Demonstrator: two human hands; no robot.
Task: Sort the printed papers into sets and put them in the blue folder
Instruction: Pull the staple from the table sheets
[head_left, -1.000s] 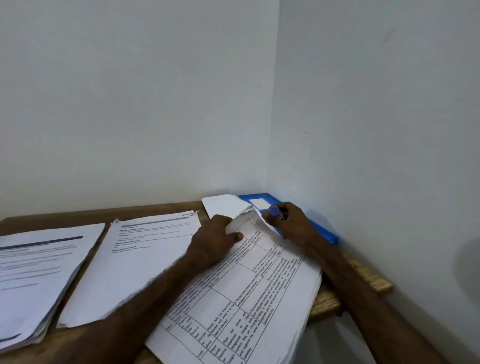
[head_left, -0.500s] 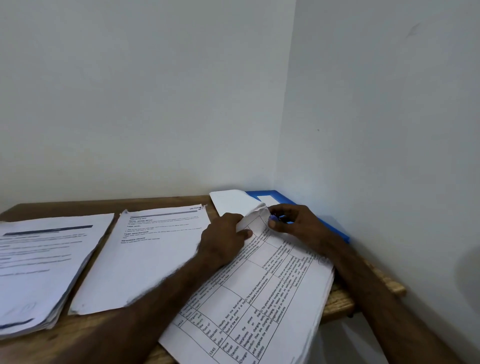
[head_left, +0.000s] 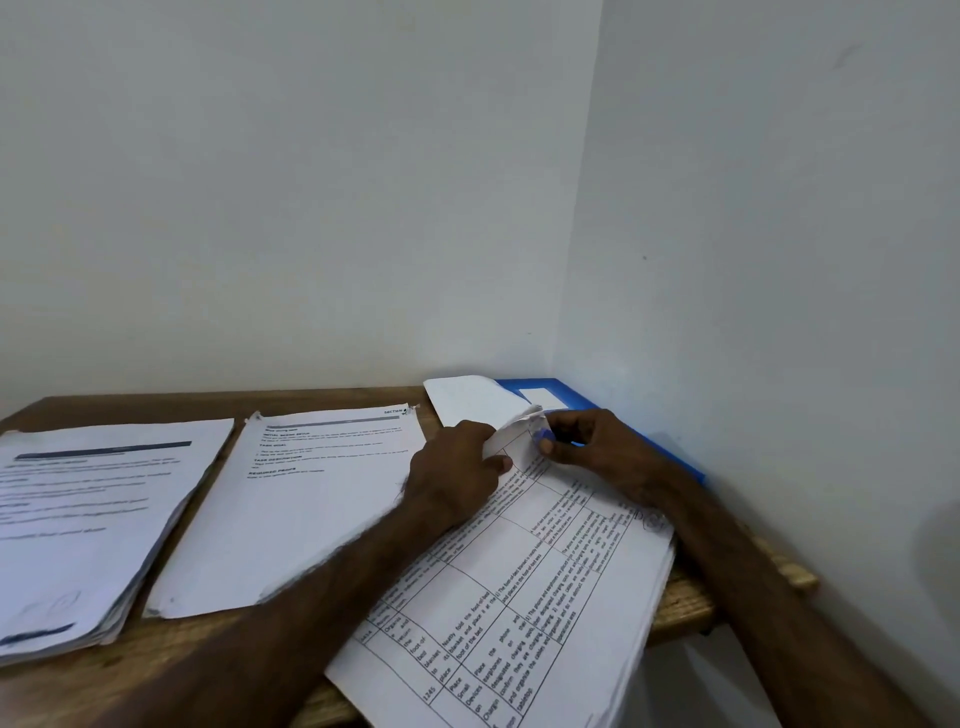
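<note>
A stack of printed table sheets (head_left: 524, 613) lies at the right of the wooden table, overhanging its front edge. Its top corner (head_left: 511, 426) is curled up. My left hand (head_left: 457, 473) presses on the stack and pinches that curled corner. My right hand (head_left: 587, 447) holds a small blue item (head_left: 543, 435) against the same corner; what it is cannot be told. The blue folder (head_left: 563, 397) with a white label lies in the wall corner, partly under the papers and my right hand.
Two more paper sets lie to the left: a thin one (head_left: 301, 509) in the middle and a thick stack (head_left: 88, 525) at the far left. White walls close off the back and right. The table's (head_left: 332, 397) right edge ends near the wall.
The view has shifted slightly. My right hand has moved a little left onto the curled corner, and my left hand has closed its fingers on that corner.
</note>
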